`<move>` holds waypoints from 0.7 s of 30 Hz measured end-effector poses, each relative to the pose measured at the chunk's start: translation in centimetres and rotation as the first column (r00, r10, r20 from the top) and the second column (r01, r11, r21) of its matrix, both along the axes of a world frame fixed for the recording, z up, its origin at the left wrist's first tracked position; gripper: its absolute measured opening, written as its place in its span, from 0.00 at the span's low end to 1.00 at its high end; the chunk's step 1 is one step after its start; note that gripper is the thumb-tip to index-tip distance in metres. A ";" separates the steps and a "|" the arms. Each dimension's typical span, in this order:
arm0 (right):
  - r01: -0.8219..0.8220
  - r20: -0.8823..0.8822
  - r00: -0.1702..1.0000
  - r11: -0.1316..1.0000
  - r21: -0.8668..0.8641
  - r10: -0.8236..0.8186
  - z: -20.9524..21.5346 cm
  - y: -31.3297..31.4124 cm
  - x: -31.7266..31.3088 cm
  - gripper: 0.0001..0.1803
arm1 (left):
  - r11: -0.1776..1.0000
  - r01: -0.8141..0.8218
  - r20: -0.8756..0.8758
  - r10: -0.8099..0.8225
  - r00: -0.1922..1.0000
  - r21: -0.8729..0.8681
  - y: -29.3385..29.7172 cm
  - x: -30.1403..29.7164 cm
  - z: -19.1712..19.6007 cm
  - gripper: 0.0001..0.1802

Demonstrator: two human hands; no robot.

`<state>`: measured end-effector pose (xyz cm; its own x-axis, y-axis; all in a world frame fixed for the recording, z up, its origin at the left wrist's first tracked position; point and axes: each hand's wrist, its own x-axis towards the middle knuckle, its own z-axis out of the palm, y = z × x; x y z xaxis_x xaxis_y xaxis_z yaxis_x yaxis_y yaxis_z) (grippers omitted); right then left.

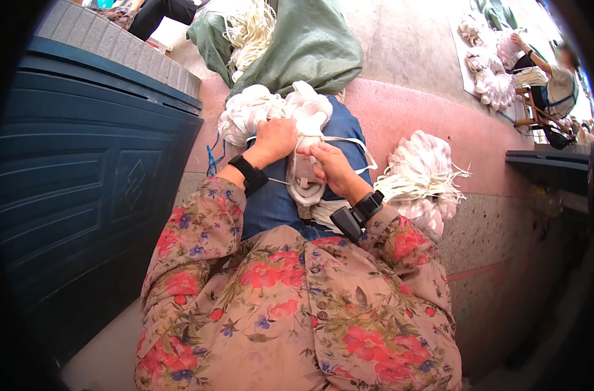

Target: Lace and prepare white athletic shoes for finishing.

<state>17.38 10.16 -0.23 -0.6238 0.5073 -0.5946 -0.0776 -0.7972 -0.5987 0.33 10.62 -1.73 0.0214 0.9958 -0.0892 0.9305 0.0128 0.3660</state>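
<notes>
Head view: left hand (276, 139) curled at the pale shoe (303, 171) — I can't tell its grip — right hand (331, 164), nearer, pinching white lace (351, 139).

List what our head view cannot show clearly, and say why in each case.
All in the head view:
Left hand: its own back hides the fingertips.
Right hand: too small to tell whether its fingertips pinch the white lace.
Shoe upper: the hands cover part of it.
Green sack: folds hide its depths; the top edge crops it.
Dark trouser leg: the top edge cuts off its wearer.
</notes>
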 end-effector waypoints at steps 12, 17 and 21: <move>0.031 -0.037 0.999 0.999 0.014 -0.030 0.4 -0.4 -0.5 0.09 | 0.983 -0.098 0.148 0.122 0.981 -0.157 0.0 -0.3 -0.7 0.13; -0.020 0.138 0.990 0.992 0.122 0.003 -0.2 0.7 0.0 0.12 | 0.994 -0.049 -0.036 0.052 0.998 0.096 -1.2 1.3 1.9 0.13; -0.089 0.370 0.925 0.901 0.424 -0.083 -1.7 2.1 -0.7 0.13 | 0.998 0.015 -0.142 -0.005 0.990 0.066 -2.9 2.3 3.5 0.15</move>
